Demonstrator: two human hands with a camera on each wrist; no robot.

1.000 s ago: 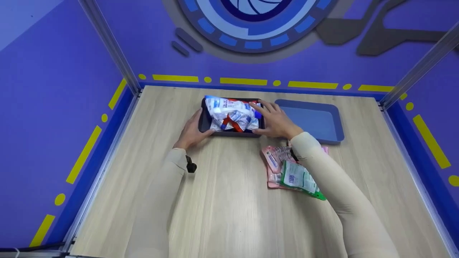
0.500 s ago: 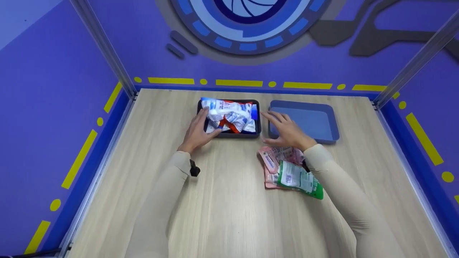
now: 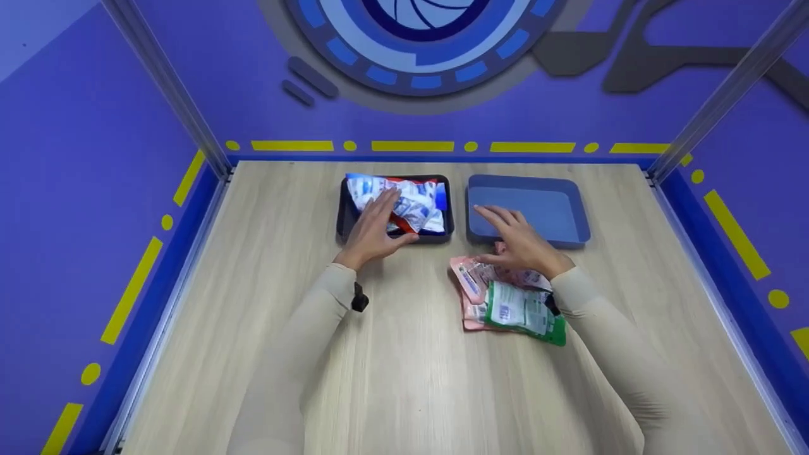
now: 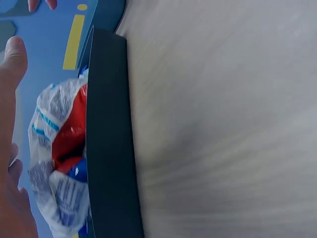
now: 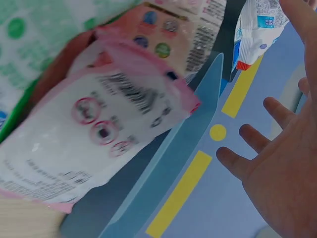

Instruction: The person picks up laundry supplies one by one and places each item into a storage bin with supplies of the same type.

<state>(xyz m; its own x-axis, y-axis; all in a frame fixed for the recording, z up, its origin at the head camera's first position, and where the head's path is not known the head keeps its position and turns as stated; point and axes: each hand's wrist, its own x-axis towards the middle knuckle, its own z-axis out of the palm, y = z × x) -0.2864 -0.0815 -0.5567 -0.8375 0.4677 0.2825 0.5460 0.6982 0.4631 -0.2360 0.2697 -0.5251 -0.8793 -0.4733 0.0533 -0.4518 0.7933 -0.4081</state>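
Observation:
A dark tray (image 3: 436, 239) holds a heap of white, blue and red plastic packets (image 3: 414, 208). My left hand (image 3: 373, 232) is over the left part of this heap, fingers extended, thumb near the tray's front rim. Whether it touches the packets I cannot tell. To the right, my right hand (image 3: 521, 245) hovers with spread fingers between a blue-grey tray (image 3: 543, 205) and a pile of pouches. The pile has pink pouches (image 3: 471, 281) below and a green-and-white pouch (image 3: 518, 309) on top. In the right wrist view, nothing is between the right fingers (image 5: 255, 139).
Both trays stand side by side on the wooden table (image 3: 392, 354), near the purple back wall (image 3: 404, 126). A purple side wall (image 3: 95, 189) with a metal strip bounds the table on the left, and a similar wall (image 3: 746, 196) on the right.
My right hand has let go of the dark tray's right side and moved right, towards the pouches. My left hand has shifted from that tray's left edge to above the packets.

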